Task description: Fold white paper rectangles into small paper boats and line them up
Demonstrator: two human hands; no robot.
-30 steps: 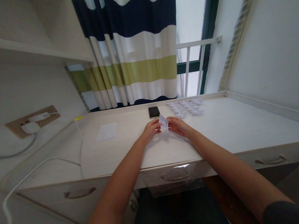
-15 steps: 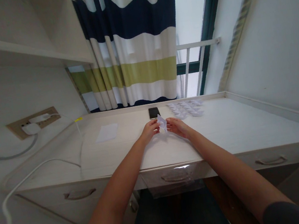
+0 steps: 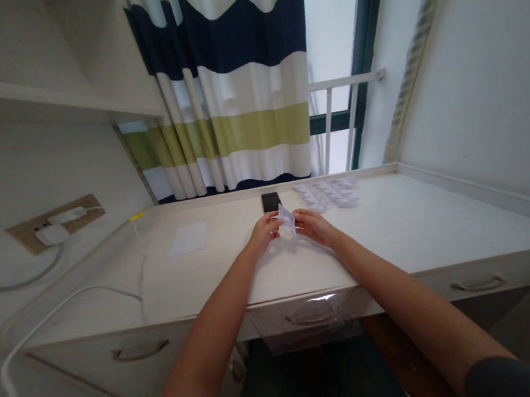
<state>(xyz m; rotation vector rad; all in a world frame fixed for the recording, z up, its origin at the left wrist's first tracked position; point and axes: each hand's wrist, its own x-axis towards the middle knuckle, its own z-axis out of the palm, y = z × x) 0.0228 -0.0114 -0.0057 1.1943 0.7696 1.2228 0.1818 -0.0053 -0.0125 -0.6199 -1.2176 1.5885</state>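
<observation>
Our left hand (image 3: 264,234) and right hand (image 3: 315,227) seem to pinch folded paper (image 3: 286,218) between them, held clear of the bench (image 3: 413,223) for a two-sided grip.

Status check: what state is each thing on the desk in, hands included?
Left hand: pinching folded white paper
Right hand: pinching the same paper
Folded white paper: held up between both hands
Black smartphone: lying flat, screen dark
Loose paper sheet: flat, unfolded
Folded paper pieces: lying in a cluster
</observation>
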